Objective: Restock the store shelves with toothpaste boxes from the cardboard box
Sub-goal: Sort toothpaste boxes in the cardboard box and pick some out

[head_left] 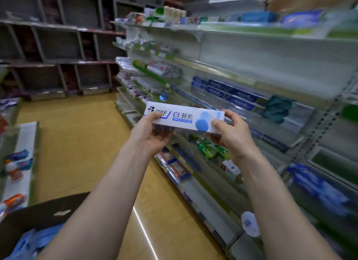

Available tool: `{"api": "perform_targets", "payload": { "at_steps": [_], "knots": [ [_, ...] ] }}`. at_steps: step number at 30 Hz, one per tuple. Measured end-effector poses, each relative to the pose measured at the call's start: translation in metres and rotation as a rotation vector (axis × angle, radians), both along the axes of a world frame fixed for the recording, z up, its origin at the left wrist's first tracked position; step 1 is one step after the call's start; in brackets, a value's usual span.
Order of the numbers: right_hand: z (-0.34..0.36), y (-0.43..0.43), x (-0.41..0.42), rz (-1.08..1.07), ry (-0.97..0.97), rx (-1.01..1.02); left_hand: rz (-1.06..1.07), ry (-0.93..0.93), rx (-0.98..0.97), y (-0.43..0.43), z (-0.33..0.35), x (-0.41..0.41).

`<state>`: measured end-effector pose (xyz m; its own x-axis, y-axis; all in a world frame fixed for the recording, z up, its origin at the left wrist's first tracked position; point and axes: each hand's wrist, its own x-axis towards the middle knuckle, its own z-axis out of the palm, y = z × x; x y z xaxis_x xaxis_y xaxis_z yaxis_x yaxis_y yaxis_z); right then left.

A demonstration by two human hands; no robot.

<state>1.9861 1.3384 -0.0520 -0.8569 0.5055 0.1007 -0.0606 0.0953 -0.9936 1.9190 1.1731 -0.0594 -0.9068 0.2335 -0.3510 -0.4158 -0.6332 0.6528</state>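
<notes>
1. Closest, at the bottom left, is the brown cardboard box (38,217). There are blue packs (29,240) inside it.
2. Two bare arms reach forward from the bottom of the view, over the shiny yellow floor (77,143).
3. The left hand (149,132) holds the left end of the toothpaste box (184,120). Its thumb lies on top and its fingers curl under.
4. The right hand (230,132) holds the right end. Its thumb presses on the front, next to a blue round spot, and its fingers wrap round the back.
5. The toothpaste box is long and white with blue writing. It lies sideways between the two hands, up in the air, well away from the cardboard box. The hands are apart, one at each end.
6. Just past the hands, on the right, are the store shelves (271,62).
7. A row of dark blue boxes (232,95) sits on the shelf behind the toothpaste box.
8. Some green boxes (209,149) sit on a lower shelf, under the right hand.
9. On the left is a low white shelf (25,143) with orange and blue bottles (15,166), blurry.
10. Farthest away, at the back, are dark wooden shelves (58,46).
</notes>
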Motion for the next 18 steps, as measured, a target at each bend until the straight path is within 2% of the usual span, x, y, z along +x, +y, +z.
{"api": "perform_targets", "payload": {
  "at_steps": [12, 18],
  "knots": [
    [0.055, 0.169, 0.125, -0.189, 0.123, 0.063, -0.291, 0.106, -0.009, 0.182, 0.066, 0.085],
    [0.072, 0.224, 0.191, -0.231, 0.094, 0.177, -0.409, 0.149, -0.017, 0.261, 0.081, 0.129]
  ]
}}
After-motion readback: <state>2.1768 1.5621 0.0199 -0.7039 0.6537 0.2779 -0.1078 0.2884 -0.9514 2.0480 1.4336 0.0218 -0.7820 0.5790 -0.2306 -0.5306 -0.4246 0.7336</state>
